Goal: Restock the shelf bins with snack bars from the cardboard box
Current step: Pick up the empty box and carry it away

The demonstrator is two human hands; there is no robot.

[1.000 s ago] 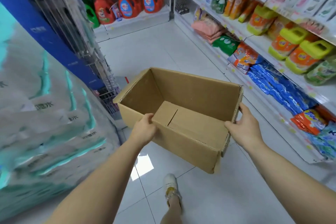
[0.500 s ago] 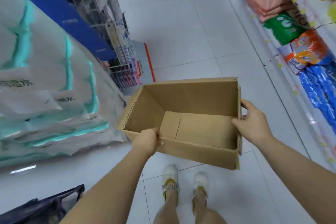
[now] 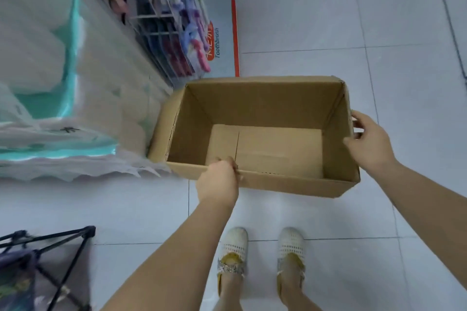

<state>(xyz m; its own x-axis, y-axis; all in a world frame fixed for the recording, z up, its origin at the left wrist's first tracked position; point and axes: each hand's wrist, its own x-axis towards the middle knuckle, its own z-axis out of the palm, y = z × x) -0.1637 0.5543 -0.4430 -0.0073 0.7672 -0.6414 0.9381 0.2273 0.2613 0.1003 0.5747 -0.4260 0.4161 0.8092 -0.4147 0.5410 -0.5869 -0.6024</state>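
Cardboard box [image 3: 265, 106] open-topped, low over tiled floor [image 3: 404, 7], just ahead of two white shoes [image 3: 233, 247]; bottom flaps showing inside; contact with floor not determinable. Left hand [image 3: 218, 179] curled over near long wall, left of its middle, gripping the rim; right hand [image 3: 366, 141] at right short wall, thumb at rim, fingers on outer face, holding it; box spanned between both grips. Left end just beside wrapped tissue packs [image 3: 38, 63]; toothbrush rack [image 3: 171, 40] behind; black-framed basket [image 3: 87, 231] lower left.
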